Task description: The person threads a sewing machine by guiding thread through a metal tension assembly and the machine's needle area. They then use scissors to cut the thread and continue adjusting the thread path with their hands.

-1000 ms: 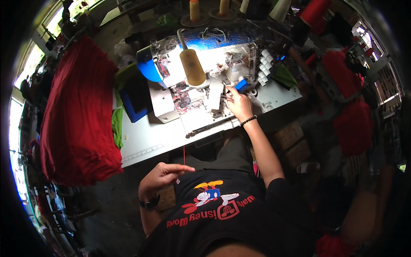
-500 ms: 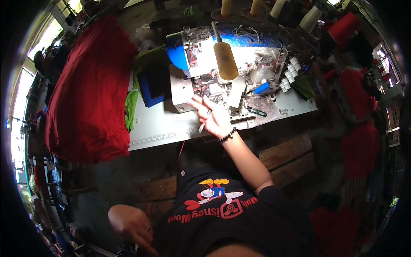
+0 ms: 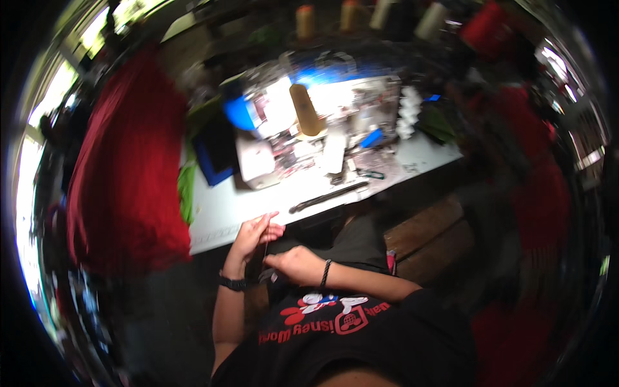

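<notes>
Above my lap, just off the table's front edge, my two hands are close together. My left hand (image 3: 255, 237), with a black watch (image 3: 233, 282) at its wrist, has its fingers stretched and somewhat apart. My right hand (image 3: 298, 264), wearing a dark beaded bracelet (image 3: 325, 273), is curled closed. A slim tool (image 3: 265, 249) sticks up from its fingers toward the left palm; blur hides its exact kind. Beyond them on the white table (image 3: 225, 216) stands a brightly lit sewing machine (image 3: 256, 158) with a blue part.
A tall heap of red fabric (image 3: 132, 174) covers the table's left side, with green cloth (image 3: 186, 190) beside it. Near the front edge lies a long dark bar (image 3: 329, 197). White spools (image 3: 408, 113) stand right of the machine. A wooden bench (image 3: 429, 226) is at right.
My right hand has drawn back from the machine toward my lap and curled closed. My left hand has come up from low at the left to meet it. The view has shifted and blurred.
</notes>
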A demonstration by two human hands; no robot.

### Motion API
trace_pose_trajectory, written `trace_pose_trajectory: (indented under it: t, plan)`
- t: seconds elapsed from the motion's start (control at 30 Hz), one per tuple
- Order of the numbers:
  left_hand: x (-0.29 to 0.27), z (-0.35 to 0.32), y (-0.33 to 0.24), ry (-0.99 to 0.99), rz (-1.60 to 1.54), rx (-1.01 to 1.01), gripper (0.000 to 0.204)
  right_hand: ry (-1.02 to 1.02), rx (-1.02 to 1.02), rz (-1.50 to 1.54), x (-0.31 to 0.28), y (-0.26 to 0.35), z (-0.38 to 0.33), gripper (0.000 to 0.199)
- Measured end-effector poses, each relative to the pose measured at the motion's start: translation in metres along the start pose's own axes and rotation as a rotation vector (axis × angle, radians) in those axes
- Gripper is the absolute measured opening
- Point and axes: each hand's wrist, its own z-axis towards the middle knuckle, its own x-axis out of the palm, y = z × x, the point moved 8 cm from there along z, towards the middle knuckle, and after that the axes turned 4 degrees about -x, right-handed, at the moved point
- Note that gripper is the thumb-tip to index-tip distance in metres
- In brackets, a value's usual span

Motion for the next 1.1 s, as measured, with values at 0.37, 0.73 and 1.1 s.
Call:
trace_pose_trajectory:
  t: [0.37,0.73,1.1]
  plan:
    - [0.057,-0.083,-0.061,0.031,0.225,0.28,0.03,-0.592,-0.042,0.002,-0.127,-0.028,-0.011,0.059]
    - [0.033,-0.004,-0.078,-0.399,0.228,0.71,0.029,-0.793,0.228,1.347,-0.056,-0.093,0.007,0.031]
    - [0.055,-0.006,-0.069,-0.374,1.004,0.594,0.016,-0.628,0.3,1.522,-0.053,-0.112,0.019,0.025]
